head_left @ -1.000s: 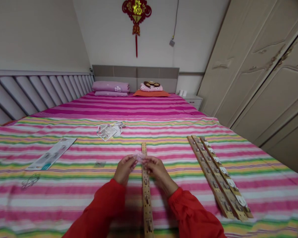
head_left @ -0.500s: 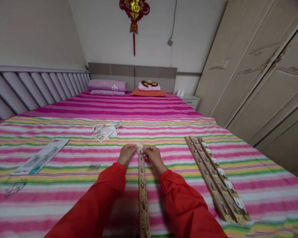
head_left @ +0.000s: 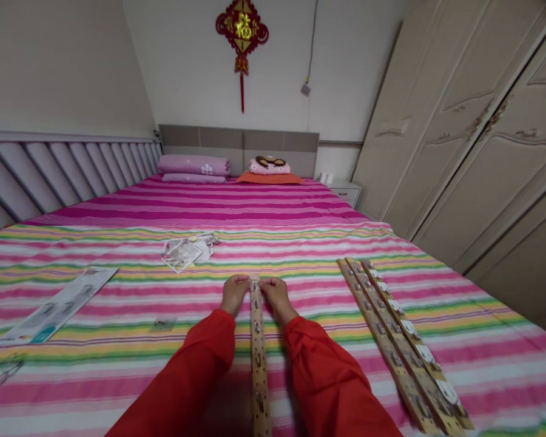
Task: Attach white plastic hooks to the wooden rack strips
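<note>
A long wooden hook rail with a row of small metal hooks lies lengthwise in front of me on the striped bedspread. At its far end is a small pale, partly see-through piece, too small to make out fully. My left hand pinches the left edge of this piece, thumb and fingers together. From the right, my right hand pinches at its other edge, close to the topmost hook. The fingertips partly hide the rail's end.
Several similar wooden rails lie side by side at right, one bearing white loops. Crumpled clear packaging lies beyond my left hand. Further left are a small clear packet, a long printed card and a tangle of thin wire.
The view has tilted up a little, so the bed and objects sit lower. My hands stay at the rail's far end, their fingertips slightly closer together around the pale piece.
</note>
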A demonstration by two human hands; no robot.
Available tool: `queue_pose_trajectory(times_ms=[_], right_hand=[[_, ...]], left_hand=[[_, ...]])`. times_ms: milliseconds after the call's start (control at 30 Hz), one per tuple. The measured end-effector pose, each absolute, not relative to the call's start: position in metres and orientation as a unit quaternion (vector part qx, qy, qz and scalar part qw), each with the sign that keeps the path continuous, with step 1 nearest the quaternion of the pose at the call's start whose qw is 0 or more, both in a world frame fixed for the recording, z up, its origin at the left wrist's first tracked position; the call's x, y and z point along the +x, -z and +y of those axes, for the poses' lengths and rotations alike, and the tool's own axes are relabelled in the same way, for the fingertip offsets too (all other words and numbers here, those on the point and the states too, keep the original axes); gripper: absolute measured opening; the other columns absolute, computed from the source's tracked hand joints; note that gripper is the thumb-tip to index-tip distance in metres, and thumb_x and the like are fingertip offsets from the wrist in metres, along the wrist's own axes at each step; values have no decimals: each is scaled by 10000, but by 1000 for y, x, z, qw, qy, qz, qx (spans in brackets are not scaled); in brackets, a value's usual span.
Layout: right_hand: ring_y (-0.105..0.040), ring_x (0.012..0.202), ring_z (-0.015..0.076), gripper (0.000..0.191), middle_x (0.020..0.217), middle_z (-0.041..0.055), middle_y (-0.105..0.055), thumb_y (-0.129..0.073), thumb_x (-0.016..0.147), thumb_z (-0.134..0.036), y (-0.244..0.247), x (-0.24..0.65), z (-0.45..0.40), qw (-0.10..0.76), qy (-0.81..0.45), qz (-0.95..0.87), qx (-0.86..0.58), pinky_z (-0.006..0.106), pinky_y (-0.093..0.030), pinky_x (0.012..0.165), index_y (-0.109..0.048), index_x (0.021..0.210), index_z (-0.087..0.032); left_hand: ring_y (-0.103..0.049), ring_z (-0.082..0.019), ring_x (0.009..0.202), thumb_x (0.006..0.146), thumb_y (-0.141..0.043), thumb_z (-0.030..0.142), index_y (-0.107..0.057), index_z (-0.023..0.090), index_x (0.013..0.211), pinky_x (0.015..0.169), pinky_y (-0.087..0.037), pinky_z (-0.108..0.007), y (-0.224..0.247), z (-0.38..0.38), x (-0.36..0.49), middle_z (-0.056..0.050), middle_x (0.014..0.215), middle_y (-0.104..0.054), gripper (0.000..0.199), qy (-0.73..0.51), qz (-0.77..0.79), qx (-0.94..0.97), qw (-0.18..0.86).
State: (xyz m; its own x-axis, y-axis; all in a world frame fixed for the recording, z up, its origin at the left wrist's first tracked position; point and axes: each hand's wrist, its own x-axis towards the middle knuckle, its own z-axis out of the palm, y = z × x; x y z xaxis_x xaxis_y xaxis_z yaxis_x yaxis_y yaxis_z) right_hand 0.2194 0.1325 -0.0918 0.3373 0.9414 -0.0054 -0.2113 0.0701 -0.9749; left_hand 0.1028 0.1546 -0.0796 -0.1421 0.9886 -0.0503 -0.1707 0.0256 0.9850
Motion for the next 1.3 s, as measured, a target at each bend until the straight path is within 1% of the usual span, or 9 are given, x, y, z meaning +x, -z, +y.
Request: queue_pose_trajectory(times_ms=[167, 433, 733, 900, 967, 1033, 1100, 1200, 1300], right_hand=[[-578, 571, 161, 98, 551, 12, -652, -643, 549, -260, 100, 220, 137, 641, -435, -360, -520, 251, -443, 547, -651, 568, -164], [-574, 547, 158, 92, 545, -2, -649, -638, 550, -262, 112, 220, 145, 635, -417, -366, -538, 252, -438, 537, -636, 572, -172], [-568, 545, 157, 96, 548, -13, -640, -628, 578, -275, 120, 219, 149, 611, -388, -384, -573, 244, -426, 520, -629, 589, -180], [-581, 587, 171, 189, 608, -14, -660, -614, 621, -266, 119, 220, 144, 598, -379, -407, -577, 263, -463, 567, -702, 771, -190], [-620, 700, 193, 236, 724, 8, -705, -599, 658, -252, 117, 221, 142, 590, -371, -440, -567, 290, -494, 670, -730, 849, -207], [-633, 840, 216, 256, 843, 24, -725, -574, 706, -240, 115, 223, 140, 567, -351, -493, -558, 323, -487, 801, -751, 890, -232], [-624, 889, 226, 273, 875, 29, -716, -554, 751, -239, 113, 225, 140, 529, -332, -541, -563, 340, -465, 859, -763, 924, -257], [-614, 814, 216, 300, 823, 31, -684, -552, 780, -247, 111, 227, 140, 486, -324, -566, -582, 325, -464, 813, -756, 996, -286], [-598, 744, 204, 309, 782, 30, -663, -567, 780, -258, 111, 227, 141, 469, -324, -573, -589, 311, -460, 763, -749, 1029, -274]], left_hand=[[-565, -123, 555, 490, -697, 208, -637, 138, 637, 596, -446, -259, 86, 161, 105, 16, 550, -618, 173, -567, 506, 416, 499], [-568, -124, 548, 529, -653, 169, -626, 149, 614, 583, -449, -251, 92, 163, 109, 19, 541, -618, 91, -564, 518, 420, 487], [-605, -138, 614, 568, -639, 113, -648, 154, 702, 638, -476, -256, 102, 163, 111, 9, 603, -640, 140, -550, 550, 421, 467], [-636, -163, 687, 580, -669, 124, -712, 158, 820, 698, -506, -281, 98, 156, 106, -20, 697, -693, 246, -536, 527, 451, 482], [-656, -186, 764, 583, -680, 135, -730, 159, 799, 760, -514, -303, 95, 153, 104, -42, 759, -725, 224, -526, 509, 468, 496], [-666, -207, 818, 583, -687, 149, -741, 157, 774, 816, -511, -332, 93, 153, 102, -54, 788, -741, 199, -512, 495, 482, 510], [-671, -219, 828, 580, -691, 169, -750, 158, 771, 849, -502, -356, 92, 154, 102, -54, 787, -749, 199, -499, 483, 495, 523], [-670, -220, 793, 575, -694, 200, -758, 160, 784, 853, -498, -370, 92, 157, 102, -40, 764, -751, 223, -481, 464, 516, 536], [-662, -211, 761, 579, -686, 210, -761, 158, 784, 837, -496, -361, 93, 158, 102, -23, 725, -745, 225, -470, 451, 535, 539]])
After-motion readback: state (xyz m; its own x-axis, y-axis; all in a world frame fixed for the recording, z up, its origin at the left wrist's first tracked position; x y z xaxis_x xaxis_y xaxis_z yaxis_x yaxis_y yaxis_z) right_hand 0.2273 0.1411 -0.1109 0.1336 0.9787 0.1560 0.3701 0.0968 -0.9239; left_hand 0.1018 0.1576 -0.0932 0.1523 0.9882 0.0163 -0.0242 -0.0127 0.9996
